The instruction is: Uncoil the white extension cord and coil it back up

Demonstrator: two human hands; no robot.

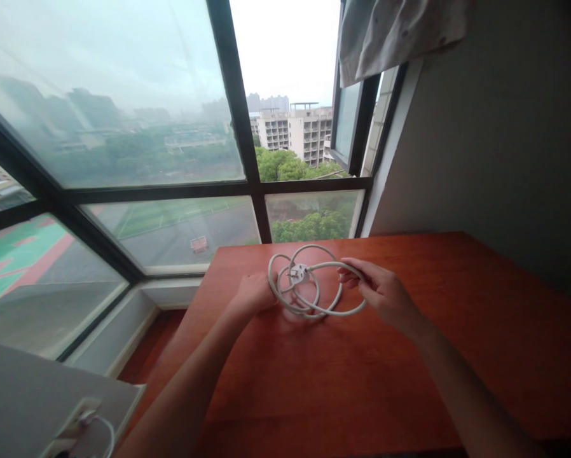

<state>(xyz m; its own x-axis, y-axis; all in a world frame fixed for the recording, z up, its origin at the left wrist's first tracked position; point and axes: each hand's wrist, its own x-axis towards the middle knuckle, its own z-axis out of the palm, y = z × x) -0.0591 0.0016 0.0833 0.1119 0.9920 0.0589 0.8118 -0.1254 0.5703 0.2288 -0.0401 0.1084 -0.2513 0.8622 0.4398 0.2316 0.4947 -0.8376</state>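
Note:
A white power cord (pixel 333 312) is loosely looped above the reddish-brown wooden table (pixel 343 381). Its plug (pixel 299 274) shows among the coils, with the metal prongs pointing left. My left hand (pixel 257 293) is closed at the left side of the loops; its fingertips are partly hidden behind the cord. On the right side, my right hand (pixel 378 286) grips a loop between the thumb and fingers. The cord's other end cannot be made out.
Large dark-framed windows (pixel 252 146) stand behind and left of the table, with one pane swung outward. A pale cloth (pixel 404 38) hangs at upper right beside a grey wall (pixel 495 140). At lower left, a wall socket (pixel 78 420) holds a white plug and cable.

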